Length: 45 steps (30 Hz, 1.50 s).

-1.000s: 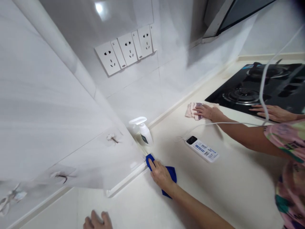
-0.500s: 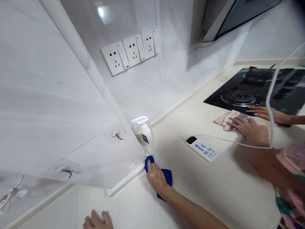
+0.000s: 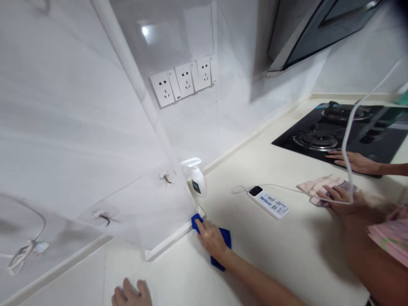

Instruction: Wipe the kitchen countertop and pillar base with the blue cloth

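My right hand (image 3: 213, 240) is closed on a blue cloth (image 3: 226, 236), pressing part of it against the base of the white wall end, where a narrow ledge (image 3: 170, 243) meets the countertop. The rest of the cloth hangs out beneath the palm onto the counter. At the bottom edge of the view, my left hand (image 3: 131, 294) rests on the countertop (image 3: 172, 284) with its fingers apart and nothing held; its lower part is out of frame. A white spray bottle (image 3: 198, 180) stands upright just behind the wall end.
A white phone-shaped device (image 3: 269, 203) with a cable (image 3: 347, 131) lies on the counter. At right, another person's hand presses a pinkish cloth (image 3: 314, 187); their other hand (image 3: 358, 162) touches the black gas hob (image 3: 296, 136). Hooks (image 3: 165, 176) and sockets (image 3: 185, 80) are on the walls.
My right hand stays at the ledge's corner with the cloth, shifted slightly. The other person's hand has drawn the pinkish cloth nearer, away from the hob. The camera view has tilted a little.
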Tool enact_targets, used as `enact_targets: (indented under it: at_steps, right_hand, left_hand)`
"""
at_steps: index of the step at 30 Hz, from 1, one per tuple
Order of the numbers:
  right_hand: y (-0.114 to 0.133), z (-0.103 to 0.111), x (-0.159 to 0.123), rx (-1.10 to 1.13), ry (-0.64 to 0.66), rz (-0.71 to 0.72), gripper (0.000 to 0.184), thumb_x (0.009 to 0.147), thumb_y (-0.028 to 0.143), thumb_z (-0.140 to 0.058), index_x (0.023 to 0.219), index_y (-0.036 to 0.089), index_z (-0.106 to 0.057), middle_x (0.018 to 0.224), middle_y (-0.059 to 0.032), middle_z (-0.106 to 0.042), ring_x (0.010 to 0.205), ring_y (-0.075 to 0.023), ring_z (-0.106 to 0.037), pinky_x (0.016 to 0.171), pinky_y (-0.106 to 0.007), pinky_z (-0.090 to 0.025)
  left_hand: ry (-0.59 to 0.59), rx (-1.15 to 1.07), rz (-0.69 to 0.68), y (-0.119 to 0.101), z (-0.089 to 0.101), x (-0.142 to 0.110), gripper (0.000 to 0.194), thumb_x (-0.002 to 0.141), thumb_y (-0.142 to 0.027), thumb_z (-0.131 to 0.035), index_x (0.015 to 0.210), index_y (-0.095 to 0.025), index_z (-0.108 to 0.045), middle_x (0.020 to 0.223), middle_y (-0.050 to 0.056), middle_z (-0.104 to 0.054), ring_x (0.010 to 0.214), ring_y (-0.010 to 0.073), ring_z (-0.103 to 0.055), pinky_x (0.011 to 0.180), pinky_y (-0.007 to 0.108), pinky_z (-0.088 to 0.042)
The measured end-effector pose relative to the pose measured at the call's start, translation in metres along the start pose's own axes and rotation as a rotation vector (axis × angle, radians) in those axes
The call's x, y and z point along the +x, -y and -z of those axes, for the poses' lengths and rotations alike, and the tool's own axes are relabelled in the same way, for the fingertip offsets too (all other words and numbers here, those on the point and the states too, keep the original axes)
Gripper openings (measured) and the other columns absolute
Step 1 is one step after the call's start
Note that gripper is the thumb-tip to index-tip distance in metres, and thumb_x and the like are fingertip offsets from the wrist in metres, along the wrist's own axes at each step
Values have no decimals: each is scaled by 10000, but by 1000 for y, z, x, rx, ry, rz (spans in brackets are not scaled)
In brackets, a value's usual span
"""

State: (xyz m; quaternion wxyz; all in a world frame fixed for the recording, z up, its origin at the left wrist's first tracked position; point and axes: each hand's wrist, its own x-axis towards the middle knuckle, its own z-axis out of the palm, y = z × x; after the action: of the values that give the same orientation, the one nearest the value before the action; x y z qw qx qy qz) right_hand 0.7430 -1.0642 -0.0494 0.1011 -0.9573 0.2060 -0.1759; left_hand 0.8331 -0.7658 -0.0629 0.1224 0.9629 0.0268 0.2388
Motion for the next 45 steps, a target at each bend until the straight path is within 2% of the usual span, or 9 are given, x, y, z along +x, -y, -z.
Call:
enact_targets:
  at_steps: [2, 4, 9, 16, 19, 22, 28, 38, 45]
  right_hand:
    - [-23, 12, 3, 3, 29, -45, 487, 906, 196, -550, 1388, 153, -495, 969, -105, -681, 873, -206, -646, 777, -315, -505]
    - [-31, 18, 3, 4, 56, -68, 486, 926, 204, -513, 1406, 141, -474, 1003, -117, -679, 892, -215, -654, 786, -324, -511]
    - [-11, 15, 3, -17, 86, -121, 491, 946, 211, -456, 1414, 66, -437, 1022, -155, -685, 888, -233, -673, 776, -339, -536]
    - [11, 5, 5, -78, 88, -123, 480, 934, 206, -466, 1370, 6, -460, 991, -191, -689, 871, -239, -689, 759, -336, -559]
    - [26, -3, -1, -105, 69, -57, 479, 931, 196, -452, 1362, -14, -465, 959, -196, -690, 841, -247, -685, 745, -358, -564]
    - [55, -14, -10, -86, 103, 62, 463, 918, 169, -463, 1359, 34, -497, 927, -174, -693, 820, -240, -683, 727, -350, -566]
    - [101, -27, -18, -75, 134, 116, 493, 901, 88, -400, 1381, 37, -501, 903, -189, -678, 797, -252, -674, 678, -366, -561]
    - [123, -44, -26, -22, 127, 314, 501, 880, 36, -392, 1362, 31, -528, 907, -189, -683, 793, -247, -662, 685, -379, -557]
    - [126, -59, -26, 56, 58, 449, 449, 912, 76, -411, 1344, 19, -518, 888, -167, -695, 783, -227, -650, 692, -364, -556]
  left_hand:
    - [-4, 0, 4, -3, 2, -2, 661, 834, -459, -416, 1407, -135, -477, 1453, 249, -493, 1380, 413, -417, 1041, 620, -400]
    - [2, 4, 7, -6, 5, -5, 653, 852, -448, -400, 1416, -126, -466, 1477, 251, -464, 1409, 406, -381, 1066, 613, -379]
    - [64, 17, -1, -9, 11, -6, 635, 901, -448, -347, 1393, -71, -484, 1495, 291, -419, 1429, 397, -352, 1119, 587, -334]
    - [57, 16, 1, -8, 10, -9, 637, 921, -433, -331, 1407, -44, -468, 1501, 300, -402, 1460, 389, -301, 1152, 583, -288]
    - [68, 19, -1, -7, 8, -11, 635, 935, -422, -306, 1410, -30, -464, 1497, 300, -403, 1474, 381, -275, 1169, 569, -268]
    - [81, 15, 20, -5, 7, -12, 628, 938, -417, -309, 1424, -46, -452, 1519, 285, -385, 1487, 367, -252, 1178, 562, -256]
    - [87, 34, 7, -4, 8, -13, 617, 943, -410, -319, 1417, -42, -461, 1505, 290, -400, 1477, 372, -269, 1182, 560, -258]
    - [40, 49, -23, 1, 1, -16, 597, 943, -391, -360, 1413, -41, -470, 1509, 287, -397, 1481, 359, -268, 1194, 544, -247]
    - [60, 62, -19, -1, 5, -14, 584, 943, -384, -379, 1408, -46, -478, 1506, 281, -403, 1472, 352, -291, 1193, 535, -262]
